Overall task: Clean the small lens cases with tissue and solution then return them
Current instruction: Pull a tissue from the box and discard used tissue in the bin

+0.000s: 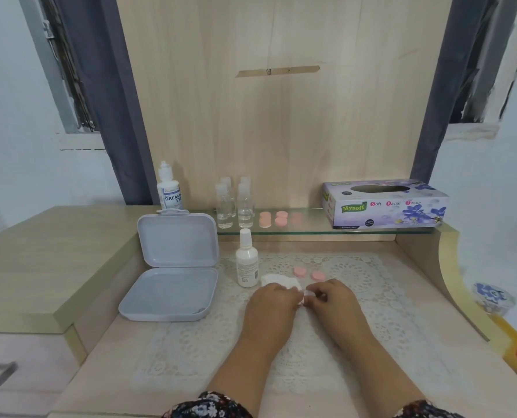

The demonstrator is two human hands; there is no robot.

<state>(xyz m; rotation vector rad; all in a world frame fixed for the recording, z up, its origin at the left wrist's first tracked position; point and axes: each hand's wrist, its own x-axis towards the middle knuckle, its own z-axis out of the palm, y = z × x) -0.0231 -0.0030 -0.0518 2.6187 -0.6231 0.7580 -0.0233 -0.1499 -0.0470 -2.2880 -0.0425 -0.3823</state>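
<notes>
Left hand (271, 300) and right hand (331, 297): together near the middle of the lace mat (356, 300) on the counter (106, 357), fingers curled. Left grip closed on a wad of white tissue (277, 280); right grip pinching a small pale lens case (307, 295) at the fingertips, pressed against the tissue between both hands; case mostly hidden, detail too small to tell. Just beyond the hands, on the mat: two pink caps (307, 273), lying flat and apart from each other. Left of the tissue, upright: white spray bottle (246, 259). Further left, off the mat: grey plastic box (173, 273), lid raised. Glass shelf (311, 232) behind, left to right: solution bottle (169, 188) with blue print, four clear small bottles (234, 205) in a cluster, four pink round pieces (272, 219) in pairs, purple flowered tissue box (385, 205). Flowered sleeves (209, 405) at the bottom edge.
</notes>
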